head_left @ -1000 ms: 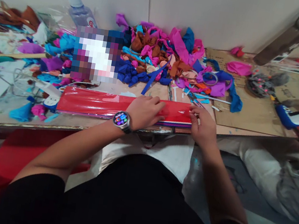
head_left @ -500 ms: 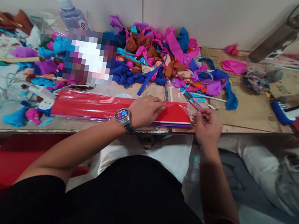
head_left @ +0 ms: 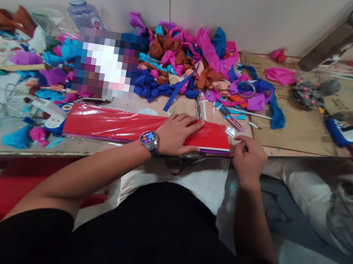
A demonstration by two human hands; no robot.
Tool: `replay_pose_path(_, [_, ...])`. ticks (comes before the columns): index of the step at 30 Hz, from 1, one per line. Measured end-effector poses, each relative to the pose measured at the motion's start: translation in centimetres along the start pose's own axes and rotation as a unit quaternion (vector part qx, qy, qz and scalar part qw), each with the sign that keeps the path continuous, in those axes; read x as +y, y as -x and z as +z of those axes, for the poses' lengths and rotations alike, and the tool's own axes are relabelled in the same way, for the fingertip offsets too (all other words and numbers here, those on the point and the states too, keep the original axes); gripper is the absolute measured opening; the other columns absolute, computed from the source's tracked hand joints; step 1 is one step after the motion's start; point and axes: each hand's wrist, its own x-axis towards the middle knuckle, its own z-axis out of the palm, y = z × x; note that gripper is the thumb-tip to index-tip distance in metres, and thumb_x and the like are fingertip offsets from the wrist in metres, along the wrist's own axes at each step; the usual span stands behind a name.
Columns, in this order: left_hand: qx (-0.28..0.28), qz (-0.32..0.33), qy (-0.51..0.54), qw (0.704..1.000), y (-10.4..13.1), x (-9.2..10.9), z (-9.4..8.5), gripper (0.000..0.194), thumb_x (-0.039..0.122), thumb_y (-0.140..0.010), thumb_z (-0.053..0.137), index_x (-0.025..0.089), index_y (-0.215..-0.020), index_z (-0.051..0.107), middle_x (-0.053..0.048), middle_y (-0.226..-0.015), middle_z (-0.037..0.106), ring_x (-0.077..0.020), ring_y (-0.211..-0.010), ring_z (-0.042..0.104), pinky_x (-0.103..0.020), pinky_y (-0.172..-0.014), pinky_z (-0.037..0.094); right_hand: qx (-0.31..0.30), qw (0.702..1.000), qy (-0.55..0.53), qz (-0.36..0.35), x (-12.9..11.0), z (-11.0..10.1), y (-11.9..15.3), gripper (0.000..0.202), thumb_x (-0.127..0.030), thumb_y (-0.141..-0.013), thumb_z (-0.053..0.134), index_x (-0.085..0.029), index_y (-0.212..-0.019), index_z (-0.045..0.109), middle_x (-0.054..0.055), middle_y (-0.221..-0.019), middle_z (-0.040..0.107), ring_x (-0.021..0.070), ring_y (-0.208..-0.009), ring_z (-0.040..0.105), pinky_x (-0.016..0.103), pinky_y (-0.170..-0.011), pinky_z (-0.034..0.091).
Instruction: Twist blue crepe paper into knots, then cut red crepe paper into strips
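A long clear plastic bag (head_left: 114, 124) lies along the table's front edge with a stack of coloured sheets inside, the top sheet (head_left: 212, 135) red. Beneath the red, thin white and purple edges show at the right end. My left hand (head_left: 177, 136), with a watch on the wrist, rests flat on the pack with its fingers spread. At the pack's right end, my right hand (head_left: 249, 161) is closed, thumb and forefinger pinching the loose end of the bag. Some of its fingers are curled out of sight.
Behind the pack lies a heap of crumpled coloured strips (head_left: 174, 60), with scissors (head_left: 232, 118) and a tape roll (head_left: 246, 89) nearby. A bottle (head_left: 83, 12) stands at back left. Glue guns (head_left: 54, 119) (head_left: 340, 131) lie on both sides. Cardboard (head_left: 293, 135) covers the right.
My left hand has flattened and spread its fingers on the pack. My right hand has shifted slightly right, its fingers more curled, and the bag's end is drawn out to the right.
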Motion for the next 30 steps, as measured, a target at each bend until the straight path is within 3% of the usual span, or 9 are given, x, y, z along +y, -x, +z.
replay_pose_path(2, [-0.026,0.006,-0.017,0.999,0.2,0.1,0.1,0.101,0.079,-0.090,0.063,0.018,-0.168,0.041,-0.021,-0.169,0.044,-0.0441,-0.153,0.042,-0.062,-0.125,0.031,-0.010,0.999,-0.001,-0.036,0.0,0.1,-0.5,0.032,-0.017,-0.094,0.050,-0.023,-0.101,0.080,0.008,-0.089,0.077,0.0290,-0.088,0.072,0.043,-0.084,0.056])
replay_pose_path(6, [-0.054,0.009,-0.028,0.998,0.3,0.2,0.3,0.102,0.080,-0.093,0.057,0.020,-0.172,0.032,-0.022,-0.174,0.036,-0.0451,-0.155,0.040,-0.063,-0.126,0.028,-0.010,0.996,-0.067,-0.050,-0.3,0.3,-2.4,0.030,-0.022,-0.096,0.054,-0.020,-0.110,0.080,0.013,-0.110,0.076,0.0311,-0.106,0.071,0.047,-0.095,0.056])
replay_pose_path(8, [-0.056,0.012,-0.034,0.998,0.2,0.2,0.3,0.102,0.080,-0.094,0.054,0.021,-0.172,0.030,-0.022,-0.175,0.035,-0.0453,-0.155,0.040,-0.062,-0.125,0.029,-0.060,0.992,-0.103,-0.040,-0.3,0.4,-3.6,0.030,-0.032,-0.097,0.060,-0.020,-0.118,0.079,0.013,-0.112,0.078,0.0293,-0.100,0.071,0.045,-0.090,0.057])
replay_pose_path(11, [-0.056,0.014,-0.044,0.997,0.1,0.2,0.3,0.101,0.081,-0.095,0.052,0.023,-0.173,0.028,-0.022,-0.175,0.033,-0.0455,-0.154,0.041,-0.062,-0.123,0.030,-0.132,0.984,-0.121,0.019,0.0,1.1,-4.9,0.031,-0.044,-0.092,0.071,-0.020,-0.110,0.082,0.008,-0.093,0.081,0.0239,-0.076,0.068,0.039,-0.072,0.054])
replay_pose_path(15, [-0.062,0.013,-0.040,0.997,0.1,0.3,0.2,0.099,0.082,-0.095,0.049,0.025,-0.173,0.028,-0.020,-0.175,0.035,-0.0438,-0.150,0.044,-0.059,-0.119,0.033,-0.097,0.985,-0.123,0.070,0.7,2.1,-5.5,0.024,-0.042,-0.089,0.072,-0.021,-0.092,0.081,0.006,-0.084,0.079,0.0231,-0.074,0.068,0.037,-0.070,0.051])
replay_pose_path(20, [-0.065,0.006,-0.044,0.997,0.1,0.4,0.1,0.096,0.081,-0.096,0.047,0.028,-0.174,0.027,-0.019,-0.173,0.037,-0.0427,-0.146,0.047,-0.058,-0.115,0.035,-0.046,0.996,-0.032,0.074,1.0,2.7,-5.4,0.025,-0.042,-0.093,0.066,-0.021,-0.095,0.079,0.008,-0.081,0.076,0.0249,-0.072,0.064,0.039,-0.072,0.051])
replay_pose_path(26, [-0.070,0.003,-0.059,0.996,0.1,0.6,0.0,0.097,0.080,-0.097,0.047,0.026,-0.174,0.026,-0.020,-0.173,0.038,-0.0436,-0.144,0.048,-0.059,-0.112,0.038,-0.053,0.995,0.069,0.053,1.6,2.0,-4.3,0.020,-0.035,-0.093,0.063,-0.020,-0.091,0.077,0.012,-0.083,0.075,0.0307,-0.077,0.065,0.045,-0.077,0.052])
replay_pose_path(30, [-0.067,-0.002,-0.052,0.996,0.1,0.6,0.1,0.095,0.077,-0.096,0.051,0.027,-0.174,0.026,-0.019,-0.173,0.038,-0.0430,-0.145,0.048,-0.058,-0.112,0.038,-0.069,0.992,0.086,0.061,2.5,1.2,-3.3,0.018,-0.037,-0.090,0.067,-0.021,-0.085,0.075,0.012,-0.076,0.072,0.0297,-0.070,0.062,0.046,-0.073,0.052])
